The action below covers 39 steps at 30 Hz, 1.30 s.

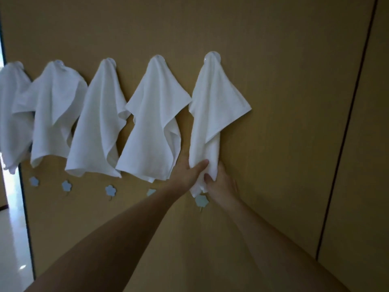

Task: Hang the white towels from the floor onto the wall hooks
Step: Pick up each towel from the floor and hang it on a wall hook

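Note:
Several white towels hang in a row from round clear hooks on a tan wall. The rightmost towel hangs from the rightmost upper hook. My left hand and my right hand both grip the lower end of this towel, thumbs pressed into the cloth. The neighbouring towel hangs just left of my left hand. The floor and any towels on it are out of view.
Below the towels runs a row of pale blue flower-shaped hooks, one under my hands, another further left. A dark vertical seam splits the wall at right. A bright opening lies at far left.

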Each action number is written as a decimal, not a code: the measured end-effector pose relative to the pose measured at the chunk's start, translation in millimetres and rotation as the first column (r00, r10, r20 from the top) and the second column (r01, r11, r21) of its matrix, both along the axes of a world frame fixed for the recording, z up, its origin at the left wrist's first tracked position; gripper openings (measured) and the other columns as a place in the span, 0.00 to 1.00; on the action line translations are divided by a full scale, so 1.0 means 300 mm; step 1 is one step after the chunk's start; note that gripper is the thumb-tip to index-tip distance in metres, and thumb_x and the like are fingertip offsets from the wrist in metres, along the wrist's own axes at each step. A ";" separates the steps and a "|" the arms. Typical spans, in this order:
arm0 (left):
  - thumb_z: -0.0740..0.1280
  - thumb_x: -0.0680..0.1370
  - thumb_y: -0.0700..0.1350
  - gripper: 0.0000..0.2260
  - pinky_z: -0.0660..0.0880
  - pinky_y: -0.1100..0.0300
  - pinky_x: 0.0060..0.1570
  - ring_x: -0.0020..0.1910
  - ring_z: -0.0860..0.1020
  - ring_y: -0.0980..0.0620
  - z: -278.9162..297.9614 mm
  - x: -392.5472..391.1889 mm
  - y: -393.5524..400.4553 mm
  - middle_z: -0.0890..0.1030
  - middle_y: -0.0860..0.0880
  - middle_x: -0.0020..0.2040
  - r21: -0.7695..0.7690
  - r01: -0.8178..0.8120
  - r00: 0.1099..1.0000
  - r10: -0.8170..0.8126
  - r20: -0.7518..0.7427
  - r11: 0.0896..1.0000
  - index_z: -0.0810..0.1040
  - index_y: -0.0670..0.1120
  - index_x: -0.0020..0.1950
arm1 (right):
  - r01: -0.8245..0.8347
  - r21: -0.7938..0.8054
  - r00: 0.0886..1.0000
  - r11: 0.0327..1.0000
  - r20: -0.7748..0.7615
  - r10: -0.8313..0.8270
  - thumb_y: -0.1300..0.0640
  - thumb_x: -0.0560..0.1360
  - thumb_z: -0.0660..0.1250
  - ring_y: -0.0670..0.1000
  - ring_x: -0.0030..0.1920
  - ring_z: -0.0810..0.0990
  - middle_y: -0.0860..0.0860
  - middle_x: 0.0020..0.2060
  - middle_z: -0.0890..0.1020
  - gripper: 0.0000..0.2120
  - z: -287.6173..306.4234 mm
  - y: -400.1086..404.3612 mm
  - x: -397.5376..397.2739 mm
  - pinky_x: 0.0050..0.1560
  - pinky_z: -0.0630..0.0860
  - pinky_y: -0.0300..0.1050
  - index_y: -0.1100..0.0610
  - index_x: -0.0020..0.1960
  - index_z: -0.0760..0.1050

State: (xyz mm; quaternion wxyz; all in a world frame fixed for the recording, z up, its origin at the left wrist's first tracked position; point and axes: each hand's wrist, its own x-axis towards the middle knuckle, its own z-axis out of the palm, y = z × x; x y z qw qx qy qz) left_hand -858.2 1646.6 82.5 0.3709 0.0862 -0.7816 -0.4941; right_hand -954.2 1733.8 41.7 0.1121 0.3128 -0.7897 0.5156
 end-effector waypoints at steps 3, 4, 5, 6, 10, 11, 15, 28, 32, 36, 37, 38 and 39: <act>0.69 0.76 0.59 0.32 0.73 0.50 0.64 0.64 0.75 0.48 -0.035 0.065 -0.022 0.75 0.51 0.67 -0.045 0.038 0.993 -0.033 0.114 0.998 0.62 0.54 0.76 | -0.009 0.023 0.998 1.000 0.059 0.008 0.48 0.77 0.65 0.53 0.64 0.76 0.51 0.65 0.76 0.27 -0.028 0.033 0.058 0.64 0.73 0.48 0.53 0.74 0.64; 0.69 0.75 0.60 0.32 0.73 0.50 0.65 0.66 0.74 0.47 -0.049 0.088 -0.035 0.74 0.50 0.68 -0.065 0.041 0.986 -0.030 0.166 0.997 0.63 0.53 0.76 | -0.002 0.057 0.998 0.998 0.069 -0.002 0.48 0.77 0.65 0.52 0.62 0.77 0.50 0.62 0.77 0.25 -0.033 0.043 0.083 0.62 0.75 0.49 0.52 0.72 0.66; 0.69 0.75 0.61 0.33 0.71 0.51 0.65 0.67 0.73 0.46 -0.065 0.114 -0.048 0.73 0.50 0.69 -0.101 0.036 0.976 -0.013 0.217 0.994 0.63 0.52 0.76 | 0.009 0.103 0.997 0.995 0.075 -0.017 0.47 0.76 0.65 0.51 0.59 0.79 0.49 0.60 0.79 0.23 -0.036 0.053 0.113 0.60 0.77 0.50 0.50 0.69 0.69; 0.68 0.76 0.61 0.33 0.71 0.52 0.64 0.68 0.72 0.46 -0.084 0.144 -0.060 0.73 0.50 0.70 -0.147 0.030 0.967 0.008 0.255 0.989 0.63 0.51 0.76 | 0.021 0.152 0.996 0.988 0.079 -0.033 0.46 0.75 0.65 0.50 0.56 0.80 0.48 0.57 0.80 0.21 -0.041 0.062 0.150 0.57 0.78 0.51 0.49 0.67 0.71; 0.70 0.76 0.56 0.30 0.68 0.57 0.60 0.69 0.70 0.48 -0.170 0.300 -0.103 0.71 0.49 0.71 -0.211 0.057 0.955 0.008 0.295 0.976 0.66 0.49 0.75 | 0.068 0.302 0.994 0.951 0.060 -0.090 0.43 0.76 0.64 0.53 0.58 0.79 0.51 0.61 0.79 0.24 -0.084 0.061 0.329 0.57 0.77 0.48 0.51 0.69 0.70; 0.70 0.76 0.56 0.31 0.68 0.56 0.62 0.70 0.69 0.47 -0.193 0.351 -0.121 0.69 0.48 0.73 -0.214 0.054 0.945 0.020 0.327 0.975 0.65 0.49 0.76 | 0.075 0.338 0.993 0.938 0.057 -0.100 0.43 0.76 0.65 0.54 0.59 0.79 0.52 0.62 0.78 0.25 -0.097 0.049 0.384 0.57 0.76 0.48 0.52 0.70 0.70; 0.68 0.76 0.59 0.32 0.66 0.56 0.64 0.72 0.67 0.46 -0.280 0.600 -0.246 0.67 0.45 0.74 -0.387 0.062 0.882 0.131 0.453 0.920 0.64 0.49 0.76 | 0.017 0.456 0.995 0.890 0.076 -0.058 0.40 0.75 0.67 0.56 0.62 0.77 0.54 0.66 0.76 0.31 -0.150 -0.073 0.634 0.58 0.76 0.48 0.54 0.72 0.67; 0.68 0.77 0.54 0.25 0.70 0.55 0.61 0.66 0.72 0.44 -0.553 1.686 -0.932 0.72 0.45 0.69 -0.497 -0.208 0.619 0.507 0.600 0.843 0.69 0.49 0.72 | -0.387 0.617 0.914 0.686 0.161 0.371 0.47 0.74 0.68 0.56 0.63 0.77 0.54 0.67 0.76 0.29 -0.453 -0.915 1.510 0.57 0.75 0.44 0.53 0.73 0.68; 0.68 0.77 0.55 0.27 0.71 0.53 0.63 0.67 0.72 0.44 -0.681 2.079 -1.128 0.70 0.45 0.72 -0.450 -0.416 0.442 0.608 0.659 0.790 0.67 0.50 0.74 | -0.530 0.683 0.794 0.504 0.190 0.577 0.45 0.75 0.66 0.56 0.68 0.73 0.53 0.71 0.71 0.34 -0.571 -1.234 1.831 0.60 0.74 0.46 0.52 0.77 0.61; 0.69 0.77 0.55 0.28 0.72 0.51 0.64 0.67 0.71 0.44 -0.787 2.493 -1.281 0.69 0.45 0.73 -0.431 -0.590 0.234 0.656 0.718 0.682 0.65 0.51 0.75 | -0.641 0.698 0.617 0.319 0.221 0.755 0.45 0.76 0.66 0.57 0.68 0.72 0.54 0.71 0.71 0.33 -0.662 -1.553 2.205 0.62 0.72 0.48 0.52 0.77 0.61; 0.69 0.77 0.55 0.28 0.72 0.51 0.64 0.67 0.71 0.44 -0.805 2.597 -1.315 0.70 0.45 0.72 -0.434 -0.630 0.179 0.664 0.726 0.644 0.65 0.51 0.75 | -0.665 0.695 0.566 0.275 0.228 0.792 0.45 0.76 0.66 0.57 0.69 0.71 0.54 0.72 0.71 0.33 -0.680 -1.626 2.303 0.63 0.71 0.48 0.52 0.77 0.61; 0.69 0.77 0.55 0.28 0.71 0.51 0.64 0.67 0.71 0.44 -0.821 2.699 -1.344 0.70 0.45 0.72 -0.436 -0.668 0.125 0.669 0.733 0.603 0.66 0.51 0.75 | -0.686 0.690 0.511 0.229 0.234 0.827 0.45 0.76 0.67 0.57 0.69 0.71 0.54 0.72 0.71 0.33 -0.699 -1.693 2.400 0.63 0.70 0.48 0.52 0.77 0.61; 0.69 0.77 0.55 0.29 0.71 0.51 0.64 0.67 0.71 0.44 -0.838 2.800 -1.369 0.70 0.45 0.72 -0.435 -0.707 0.072 0.669 0.740 0.558 0.65 0.51 0.75 | -0.703 0.688 0.452 0.178 0.241 0.859 0.45 0.76 0.67 0.57 0.69 0.70 0.53 0.72 0.71 0.33 -0.719 -1.758 2.499 0.64 0.70 0.48 0.52 0.77 0.62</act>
